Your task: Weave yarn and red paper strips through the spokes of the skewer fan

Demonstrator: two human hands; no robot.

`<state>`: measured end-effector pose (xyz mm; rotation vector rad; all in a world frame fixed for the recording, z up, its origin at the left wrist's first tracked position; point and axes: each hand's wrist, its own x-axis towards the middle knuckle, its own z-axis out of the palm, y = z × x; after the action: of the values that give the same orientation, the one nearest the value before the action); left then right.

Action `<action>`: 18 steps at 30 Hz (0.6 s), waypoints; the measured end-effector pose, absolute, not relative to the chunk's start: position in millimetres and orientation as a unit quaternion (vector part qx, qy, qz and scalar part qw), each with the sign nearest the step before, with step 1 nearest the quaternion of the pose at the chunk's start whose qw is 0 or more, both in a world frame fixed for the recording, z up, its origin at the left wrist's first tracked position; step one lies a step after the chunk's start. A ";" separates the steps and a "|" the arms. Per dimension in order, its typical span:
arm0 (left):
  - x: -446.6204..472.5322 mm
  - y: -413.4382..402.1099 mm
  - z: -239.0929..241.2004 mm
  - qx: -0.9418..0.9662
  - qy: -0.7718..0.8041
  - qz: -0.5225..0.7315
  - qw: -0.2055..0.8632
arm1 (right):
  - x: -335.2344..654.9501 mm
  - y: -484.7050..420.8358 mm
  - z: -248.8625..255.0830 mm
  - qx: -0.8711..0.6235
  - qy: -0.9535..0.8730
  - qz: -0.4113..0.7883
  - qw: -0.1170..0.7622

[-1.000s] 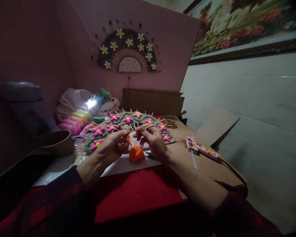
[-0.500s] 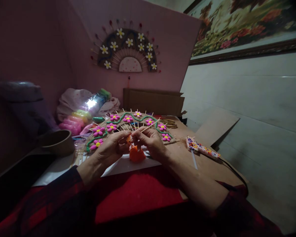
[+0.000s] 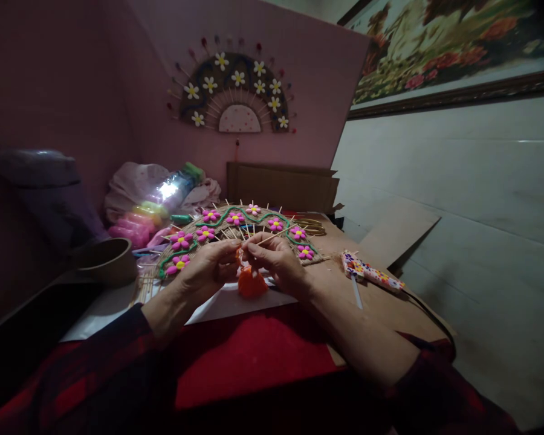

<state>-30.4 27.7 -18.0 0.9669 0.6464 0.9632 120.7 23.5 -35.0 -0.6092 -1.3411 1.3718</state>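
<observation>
The left hand (image 3: 207,270) and the right hand (image 3: 277,263) meet fingertip to fingertip above a white sheet (image 3: 217,307). The left thumb and forefinger are pressed together on an orange bit (image 3: 239,258), the other fingers curled in behind. The right thumb and forefinger pinch a stick (image 3: 275,235), which slants up and to the right from the fingertips; its near end meets the orange bit, though whether it goes into the bit cannot be told. Just below the two hands an orange lump (image 3: 251,285) lies on the sheet, close under the fingers; whether they touch it cannot be told.

Right behind the hands a woven fan (image 3: 194,228) lies flat, with pink flowers, a green wavy cord and stick ends standing out round its rim. The sheet rests on a brown board (image 3: 390,305), whose near side a red cloth (image 3: 254,353) covers. To the right of the right hand a flowered tool (image 3: 372,273) lies on the board, well apart from the fan, with a dark cord running from it. To the left stands a brown bowl (image 3: 106,261); behind it lies a clear bag (image 3: 161,202) of coloured pieces. Cardboard (image 3: 281,187) leans at the back; above it a second fan (image 3: 233,90) with white flowers hangs on the pink wall; a painting (image 3: 448,48) hangs at upper right.
</observation>
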 end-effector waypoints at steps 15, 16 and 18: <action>-31.4 31.7 -22.0 0.454 0.310 0.446 0.707 | 121.5 24.2 -38.8 -0.226 -0.556 0.627 0.496; -31.5 32.6 -22.3 0.450 0.312 0.451 0.705 | 121.8 24.1 -38.5 -0.228 -0.551 0.626 0.502; -32.0 34.8 -23.2 0.442 0.308 0.457 0.708 | 122.4 24.0 -37.6 -0.233 -0.549 0.616 0.515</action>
<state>-32.0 34.8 -23.2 0.9817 0.6834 1.0151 122.4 24.0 -37.6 -0.5599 -1.3187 1.4795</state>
